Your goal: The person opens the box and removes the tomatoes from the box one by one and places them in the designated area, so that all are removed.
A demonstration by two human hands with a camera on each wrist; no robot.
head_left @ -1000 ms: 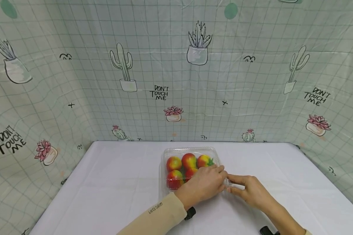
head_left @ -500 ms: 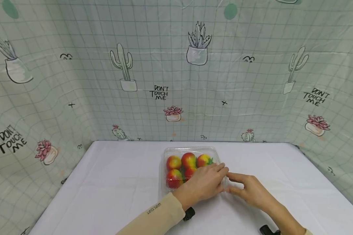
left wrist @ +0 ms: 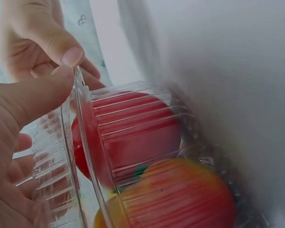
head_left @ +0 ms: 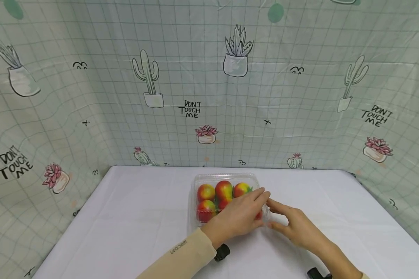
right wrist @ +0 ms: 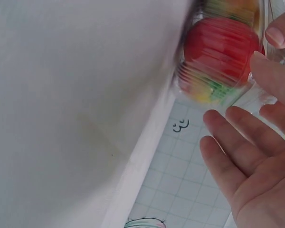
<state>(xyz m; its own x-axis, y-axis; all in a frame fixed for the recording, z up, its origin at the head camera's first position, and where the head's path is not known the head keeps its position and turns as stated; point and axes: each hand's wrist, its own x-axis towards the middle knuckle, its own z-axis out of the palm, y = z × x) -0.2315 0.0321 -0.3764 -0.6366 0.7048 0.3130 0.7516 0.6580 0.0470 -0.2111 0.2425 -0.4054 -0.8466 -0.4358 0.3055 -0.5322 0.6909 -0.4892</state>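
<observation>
A clear plastic clamshell box (head_left: 227, 177) with a ribbed lid holds several red-and-yellow fruits (head_left: 206, 192), some with green leaves. My left hand (head_left: 235, 217) lies over its front right part. In the left wrist view the left thumb presses the box's rim, and its fingers show through the lid on the far side. My right hand (head_left: 296, 223) holds the front right corner, thumb and index finger bent around it. The right wrist view has that thumb touching the rim beside the left thumb, with the other fingers (right wrist: 247, 137) spread. The left hand hides some fruit.
The box stands on a white-covered table (head_left: 143, 217). A grid-patterned curtain (head_left: 181, 77) with cactus drawings rises behind and at both sides. Each wrist wears a black strap device (head_left: 222, 252).
My left thumb has shifted slightly left and its fingers upward, so red fruit shows between them. The gap between right thumb and index finger has widened a little. The box stays in place.
</observation>
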